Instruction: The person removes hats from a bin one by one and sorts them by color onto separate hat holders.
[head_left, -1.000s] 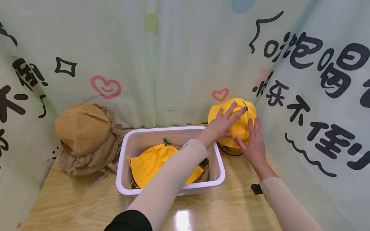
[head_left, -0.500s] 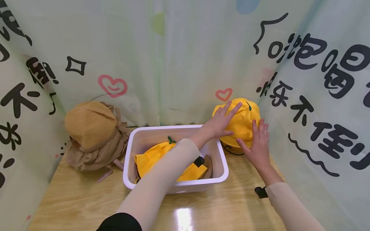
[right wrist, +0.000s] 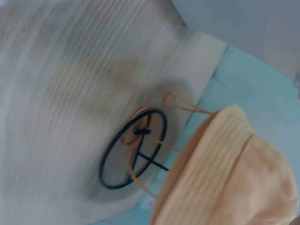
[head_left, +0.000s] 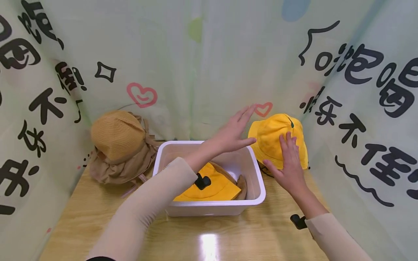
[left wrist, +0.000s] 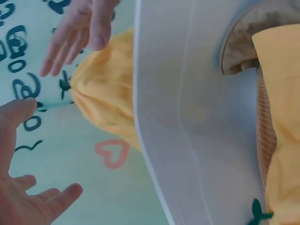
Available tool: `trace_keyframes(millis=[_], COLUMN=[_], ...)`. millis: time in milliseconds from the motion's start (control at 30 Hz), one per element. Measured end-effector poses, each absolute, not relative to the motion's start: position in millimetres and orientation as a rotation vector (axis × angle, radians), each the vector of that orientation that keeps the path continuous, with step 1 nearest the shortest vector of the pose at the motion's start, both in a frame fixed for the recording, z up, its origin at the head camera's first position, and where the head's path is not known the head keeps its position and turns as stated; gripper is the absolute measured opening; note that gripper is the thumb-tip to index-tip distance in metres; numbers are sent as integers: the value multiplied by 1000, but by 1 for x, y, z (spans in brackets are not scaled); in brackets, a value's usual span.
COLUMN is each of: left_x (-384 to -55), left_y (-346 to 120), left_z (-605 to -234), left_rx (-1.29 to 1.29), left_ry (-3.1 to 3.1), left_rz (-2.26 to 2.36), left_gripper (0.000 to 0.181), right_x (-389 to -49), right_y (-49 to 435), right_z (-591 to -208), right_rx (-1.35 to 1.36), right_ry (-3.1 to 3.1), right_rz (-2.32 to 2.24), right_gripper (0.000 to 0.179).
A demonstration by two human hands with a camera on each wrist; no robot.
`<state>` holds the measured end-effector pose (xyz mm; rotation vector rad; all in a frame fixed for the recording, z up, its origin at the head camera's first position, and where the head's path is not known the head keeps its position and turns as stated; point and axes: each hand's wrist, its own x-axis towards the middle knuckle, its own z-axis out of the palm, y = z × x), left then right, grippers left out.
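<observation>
A yellow bucket hat (head_left: 272, 136) with a small green sprout sits on a stand at the back right. The stand's black ring base (right wrist: 104, 161) and the hat's hanging cords show in the right wrist view. My right hand (head_left: 289, 168) is in front of this hat with fingers extended; whether it touches cannot be told. My left hand (head_left: 233, 132), fingers spread and holding nothing, hovers over the back right of a white plastic bin (head_left: 215, 210), apart from the hat. In the bin lie another yellow hat (head_left: 212, 186) and brown hats, partly hidden by my left arm.
A tan knitted hat (head_left: 117, 136) with brown cloth (head_left: 112, 166) and ties stands left of the bin. The wooden tabletop (head_left: 235, 239) meets a printed curtain (head_left: 222, 65) at the back and on both sides. Black wrist cameras are on both arms.
My left hand has come off the yellow hat and moved left, over the bin. My right hand has stayed by the hat. The head view has turned a little left.
</observation>
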<state>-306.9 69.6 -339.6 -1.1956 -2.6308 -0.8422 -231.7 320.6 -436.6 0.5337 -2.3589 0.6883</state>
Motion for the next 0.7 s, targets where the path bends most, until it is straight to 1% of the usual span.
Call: trace_keyframes(millis=[267, 367, 567, 700], left_x=[-276, -265, -237, -214], left_y=[7, -14, -56, -82], left_z=[-338, -337, -338, -342], left_rx=[-1105, -1067, -951, -911], left_ry=[-2641, -2645, -2689, -2691], left_rz=[-936, -959, -868, -783], left_gripper=[99, 98, 97, 94], right_x=[-227, -225, -224, -222], right_y=[301, 292, 273, 260], right_z=[-420, -413, -397, -387], right_rx=[606, 623, 683, 697], right_ry=[-2414, -2446, -2466, -2479], right_rz=[719, 724, 739, 764], right_gripper=[90, 92, 98, 96])
